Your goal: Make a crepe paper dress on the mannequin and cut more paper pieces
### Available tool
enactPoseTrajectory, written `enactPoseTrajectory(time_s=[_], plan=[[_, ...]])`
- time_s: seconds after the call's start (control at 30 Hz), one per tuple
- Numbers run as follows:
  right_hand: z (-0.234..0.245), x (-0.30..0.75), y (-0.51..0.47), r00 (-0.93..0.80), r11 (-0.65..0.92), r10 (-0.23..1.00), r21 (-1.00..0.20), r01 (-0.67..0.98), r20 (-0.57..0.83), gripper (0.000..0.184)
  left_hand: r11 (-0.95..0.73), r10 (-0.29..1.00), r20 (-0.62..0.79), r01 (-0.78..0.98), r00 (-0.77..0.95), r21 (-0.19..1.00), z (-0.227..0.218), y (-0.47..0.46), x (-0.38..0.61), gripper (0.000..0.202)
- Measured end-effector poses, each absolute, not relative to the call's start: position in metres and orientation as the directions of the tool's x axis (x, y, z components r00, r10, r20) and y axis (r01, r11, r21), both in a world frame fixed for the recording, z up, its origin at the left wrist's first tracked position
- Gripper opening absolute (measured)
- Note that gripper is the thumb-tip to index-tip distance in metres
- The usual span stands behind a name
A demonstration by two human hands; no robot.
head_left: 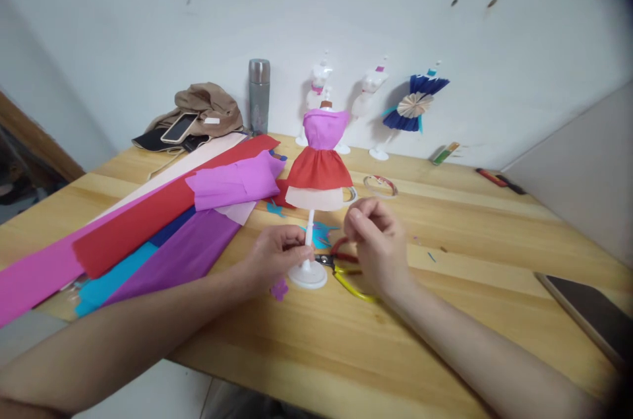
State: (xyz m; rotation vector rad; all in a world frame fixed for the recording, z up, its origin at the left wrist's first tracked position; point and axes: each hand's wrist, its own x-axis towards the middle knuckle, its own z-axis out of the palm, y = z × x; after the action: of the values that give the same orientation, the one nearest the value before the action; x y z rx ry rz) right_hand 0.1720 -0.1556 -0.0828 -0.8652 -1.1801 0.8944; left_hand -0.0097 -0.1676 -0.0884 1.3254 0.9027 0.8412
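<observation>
- The left hand (274,254) grips the thin white pole of a small mannequin stand (309,260), fingers curled together around the pole just above its round base.
- The mannequin (321,158) stands upright near the middle of the wooden table (459,221), wearing a paper dress — pink bodice, red skirt, pale under-layer.
- The right hand (376,241) hovers just right of the pole, fingertips pinched together; whether anything small sits between them I cannot tell.
- Under the right hand lie scissors (346,270) with red and yellow handles, flat on the table, touching or nearly touching the stand's base.
- A small purple scrap (279,289) lies just near the base on the left; teal scraps (324,233) sit behind the pole.
- To the left, long sheets of crepe paper (148,234) — red, pink, purple, blue, teal — are spread in overlapping layers.
- Far side by the wall: a metal flask (259,96), a brown cloth bundle with a phone (179,127) on it, two bare white mannequins (368,99) and a third in a navy pleated dress (414,105).
- A tape ring (380,185) lies right of the dressed mannequin; a dark tablet (591,313) rests at the right edge.
</observation>
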Motion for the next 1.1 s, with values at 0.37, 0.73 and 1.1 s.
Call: enactPoseTrajectory(time_s=[0.37, 0.73, 1.1], plan=[[-0.050, 0.203, -0.140, -0.244, 0.683, 0.295, -0.026, 0.730, 0.924, 0.018, 0.097, 0.862, -0.147, 0.127, 0.485, 0.987, -0.090, -0.172, -0.007, 0.025], [-0.056, 0.206, -0.135, -0.301, 0.702, 0.246, 0.045, 0.711, 0.921, 0.020, 0.067, 0.850, -0.121, 0.123, 0.512, 0.990, -0.092, -0.174, -0.008, 0.027], [-0.052, 0.200, -0.138, -0.279, 0.742, 0.206, 0.036, 0.669, 0.938, 0.021, 0.029, 0.840, -0.079, 0.101, 0.537, 0.994, -0.089, -0.176, -0.009, 0.025]])
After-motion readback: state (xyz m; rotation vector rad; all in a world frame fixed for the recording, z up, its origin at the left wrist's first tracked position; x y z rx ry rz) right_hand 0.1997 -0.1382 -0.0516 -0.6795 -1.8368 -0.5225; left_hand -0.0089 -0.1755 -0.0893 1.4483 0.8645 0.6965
